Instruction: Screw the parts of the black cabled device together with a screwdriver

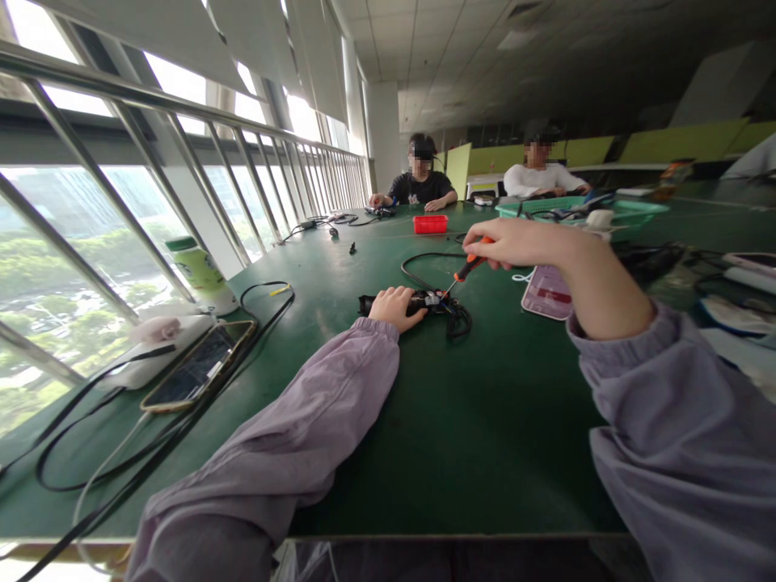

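A black tube-shaped device (432, 301) lies on the green table, with its right end opened and small parts and wires exposed. My left hand (395, 308) is closed over the middle of its body and presses it to the tabletop. My right hand (515, 241) grips an orange-and-black screwdriver (471, 264) from above, held at a slant. The screwdriver's tip reaches down to the exposed end, though whether it sits in a screw is too small to tell. A black cable (459, 322) is coiled by that end.
Right of my hands lie a pink phone (546, 293) and a green basket (643, 212) of parts. A red tray (430, 224) stands ahead. On the left are a dark phone (200, 368), cables and a green-capped bottle (203, 275). Two people sit at the far side.
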